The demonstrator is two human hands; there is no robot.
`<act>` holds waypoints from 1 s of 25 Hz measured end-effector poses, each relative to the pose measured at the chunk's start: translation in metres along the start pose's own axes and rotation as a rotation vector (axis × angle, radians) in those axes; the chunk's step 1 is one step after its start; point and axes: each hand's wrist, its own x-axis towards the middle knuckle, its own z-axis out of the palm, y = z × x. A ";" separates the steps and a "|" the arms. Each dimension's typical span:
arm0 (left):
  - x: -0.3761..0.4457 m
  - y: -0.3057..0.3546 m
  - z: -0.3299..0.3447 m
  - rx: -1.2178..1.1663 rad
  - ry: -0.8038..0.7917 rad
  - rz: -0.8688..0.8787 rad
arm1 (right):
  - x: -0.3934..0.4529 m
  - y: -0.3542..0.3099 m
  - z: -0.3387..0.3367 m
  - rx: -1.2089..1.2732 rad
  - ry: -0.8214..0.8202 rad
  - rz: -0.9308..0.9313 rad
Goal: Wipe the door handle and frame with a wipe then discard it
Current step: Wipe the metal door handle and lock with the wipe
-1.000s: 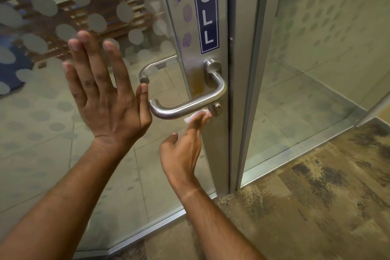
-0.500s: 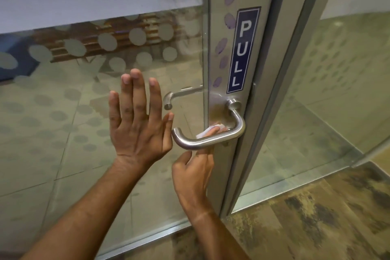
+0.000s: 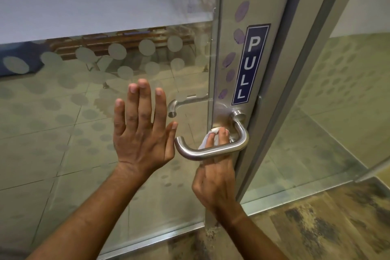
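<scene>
While L hand stays, wipe rose, seemingly.

Single head view, worn high, looking forward and down, tilted. Close on glass door, door handle near centre frame. Both forearms enter from bottom edge. Metal frame runs slantwise right of centre; carpet fills lower right corner.
</scene>
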 end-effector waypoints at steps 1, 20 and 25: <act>0.000 0.000 0.001 0.006 -0.001 0.001 | -0.001 0.008 -0.001 -0.022 0.008 -0.047; 0.000 0.001 0.002 -0.007 0.019 -0.009 | 0.011 0.026 -0.010 -0.241 -0.078 -0.266; 0.000 0.001 0.001 0.007 0.012 -0.003 | 0.033 0.008 -0.007 -0.087 0.019 -0.123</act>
